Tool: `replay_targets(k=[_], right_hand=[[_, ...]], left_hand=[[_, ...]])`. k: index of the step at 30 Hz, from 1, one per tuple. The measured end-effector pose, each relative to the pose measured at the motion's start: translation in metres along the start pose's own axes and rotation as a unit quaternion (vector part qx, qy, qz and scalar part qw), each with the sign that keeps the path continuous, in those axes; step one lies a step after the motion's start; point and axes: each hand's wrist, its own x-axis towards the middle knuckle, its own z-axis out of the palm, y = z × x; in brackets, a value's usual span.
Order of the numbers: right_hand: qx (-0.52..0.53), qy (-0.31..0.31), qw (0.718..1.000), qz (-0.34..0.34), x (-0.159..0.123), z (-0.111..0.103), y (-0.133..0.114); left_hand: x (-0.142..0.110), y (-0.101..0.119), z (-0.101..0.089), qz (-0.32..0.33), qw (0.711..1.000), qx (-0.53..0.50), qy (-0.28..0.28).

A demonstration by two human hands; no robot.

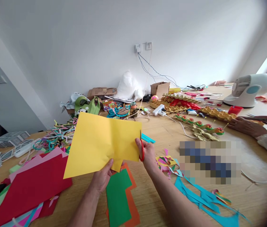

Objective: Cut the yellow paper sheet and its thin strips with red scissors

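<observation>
A large sheet of yellow paper [93, 142] is held up in front of me, with a fold line down its right part and a cut-out at the lower right. My left hand [102, 176] pinches its lower edge near that cut-out. In my right hand [146, 153] are red-handled scissors [142, 151], fingers closed round them at the sheet's right edge; their blades are mostly hidden. Beneath the yellow sheet, a green paper piece [118, 198] lies over an orange paper piece [134, 208] on the wooden table.
Red paper sheets [34, 186] are stacked at left, near pipe cleaners [53, 135]. Blue paper scraps [202, 198] lie at right. A power strip [159, 110], egg-carton strips [216, 113] and a white fan [244, 91] stand farther back. Another person's hand [247, 127] rests at far right.
</observation>
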Motion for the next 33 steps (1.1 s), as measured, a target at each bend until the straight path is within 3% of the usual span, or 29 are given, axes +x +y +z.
replay_targets(k=[13,33], right_hand=[[-0.017,-0.019,1.0,-0.016,0.004,-0.005,0.009],[-0.04,-0.014,0.999,-0.013,0.0,-0.001,-0.003]], left_hand=[[-0.001,0.003,0.004,-0.009,1.0,-0.013,0.023],[0.0,0.001,-0.001,0.006,1.0,-0.02,0.012]])
